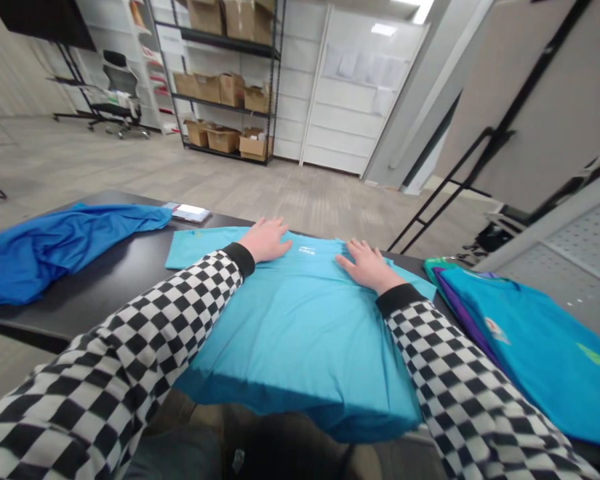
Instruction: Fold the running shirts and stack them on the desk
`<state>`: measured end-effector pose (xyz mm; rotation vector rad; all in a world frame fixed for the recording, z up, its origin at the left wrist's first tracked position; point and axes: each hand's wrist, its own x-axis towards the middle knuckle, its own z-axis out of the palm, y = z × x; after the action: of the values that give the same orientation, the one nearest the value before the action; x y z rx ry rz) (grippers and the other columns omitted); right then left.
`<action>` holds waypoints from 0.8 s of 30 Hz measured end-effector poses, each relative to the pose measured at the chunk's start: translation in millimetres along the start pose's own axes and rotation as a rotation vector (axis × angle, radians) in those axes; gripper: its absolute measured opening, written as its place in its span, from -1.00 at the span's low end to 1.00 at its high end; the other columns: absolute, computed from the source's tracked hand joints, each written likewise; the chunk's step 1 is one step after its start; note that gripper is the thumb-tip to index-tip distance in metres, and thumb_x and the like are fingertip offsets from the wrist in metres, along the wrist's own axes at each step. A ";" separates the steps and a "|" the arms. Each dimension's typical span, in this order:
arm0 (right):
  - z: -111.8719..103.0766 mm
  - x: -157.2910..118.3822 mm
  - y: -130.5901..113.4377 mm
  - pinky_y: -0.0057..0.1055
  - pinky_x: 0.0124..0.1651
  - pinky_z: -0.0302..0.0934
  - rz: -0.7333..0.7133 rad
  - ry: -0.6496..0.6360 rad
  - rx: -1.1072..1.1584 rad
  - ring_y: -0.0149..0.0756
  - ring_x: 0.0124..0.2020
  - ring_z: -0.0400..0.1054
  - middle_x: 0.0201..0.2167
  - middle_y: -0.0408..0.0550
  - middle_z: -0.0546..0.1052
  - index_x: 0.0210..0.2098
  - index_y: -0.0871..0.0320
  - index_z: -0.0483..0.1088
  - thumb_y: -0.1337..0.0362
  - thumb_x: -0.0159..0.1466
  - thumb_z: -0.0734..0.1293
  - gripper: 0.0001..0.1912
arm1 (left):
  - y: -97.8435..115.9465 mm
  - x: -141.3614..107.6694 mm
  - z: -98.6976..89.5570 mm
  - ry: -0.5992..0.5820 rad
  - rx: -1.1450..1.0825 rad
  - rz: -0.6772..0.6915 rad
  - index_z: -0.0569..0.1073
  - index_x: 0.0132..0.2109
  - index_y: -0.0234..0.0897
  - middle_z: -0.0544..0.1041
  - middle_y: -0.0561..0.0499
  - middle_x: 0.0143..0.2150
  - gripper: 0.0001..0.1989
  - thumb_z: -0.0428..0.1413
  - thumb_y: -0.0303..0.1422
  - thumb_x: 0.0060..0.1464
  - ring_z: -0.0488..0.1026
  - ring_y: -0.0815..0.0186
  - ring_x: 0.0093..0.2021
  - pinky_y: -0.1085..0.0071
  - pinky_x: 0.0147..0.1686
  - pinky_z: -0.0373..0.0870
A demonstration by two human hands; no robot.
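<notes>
A light blue T-shirt (300, 320) lies spread on the black table (115, 267), its collar toward the far edge and its lower hem hanging over the near edge. Small white print shows near the collar. My left hand (266, 240) rests flat on the shirt's upper left part, fingers apart. On the upper right part lies my right hand (369, 265), also with fingers spread. Neither hand grips the cloth. Some wrinkles run down the middle of the shirt.
A crumpled darker blue garment (65, 243) lies at the table's left, beside a phone (191, 213). Several garments (535, 333) are stacked at the right. Beyond the table stand a shelf with cardboard boxes (223, 140) and a board on a black stand (525, 113).
</notes>
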<state>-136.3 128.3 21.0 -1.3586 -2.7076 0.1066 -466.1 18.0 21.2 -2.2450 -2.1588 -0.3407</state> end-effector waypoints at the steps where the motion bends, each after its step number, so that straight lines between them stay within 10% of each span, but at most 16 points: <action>1: -3.4 -2.9 1.0 0.47 0.65 -0.21 -0.011 0.013 -0.005 0.33 0.70 -0.08 0.69 0.20 0.10 0.64 0.10 0.17 -0.30 0.58 0.07 -0.14 | 0.7 -2.3 0.1 -0.034 -0.010 0.002 0.29 0.61 -0.35 0.16 -0.34 0.69 -0.22 -0.10 0.03 0.49 0.10 -0.07 0.69 -0.11 0.66 -0.13; 8: -4.6 -14.6 21.1 0.46 0.64 -0.17 0.028 -0.153 0.007 0.32 0.72 -0.16 0.72 0.18 0.00 0.66 0.03 0.13 -0.36 0.54 0.12 -0.09 | -8.6 -11.0 7.9 -0.185 -0.082 0.005 0.10 0.70 -0.25 -0.06 -0.27 0.75 -0.05 -0.13 0.23 0.44 -0.12 -0.11 0.75 -0.21 0.65 -0.18; 16: -8.4 -15.1 13.9 0.42 0.68 -0.28 -0.013 -0.047 0.027 0.29 0.74 -0.23 0.72 0.20 -0.04 0.68 0.11 0.10 -0.36 0.54 0.12 -0.04 | -5.1 -8.2 -0.8 -0.012 -0.069 -0.003 0.23 0.65 -0.33 0.11 -0.29 0.71 -0.16 -0.17 0.12 0.50 0.01 -0.07 0.72 -0.17 0.66 -0.19; 24: -5.2 -12.6 20.8 0.27 0.71 -0.27 -0.040 -0.101 0.157 0.18 0.72 -0.12 0.71 0.12 0.04 0.65 0.05 0.19 -0.29 0.55 0.19 -0.13 | -8.0 -11.2 4.2 -0.212 -0.037 0.020 0.02 0.72 -0.32 -0.11 -0.32 0.76 -0.01 -0.18 0.26 0.46 -0.16 -0.16 0.75 -0.20 0.65 -0.21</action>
<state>-111.6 130.7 23.0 -1.2878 -2.7378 0.3865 -473.7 8.1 14.1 -2.4222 -2.2411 -0.1498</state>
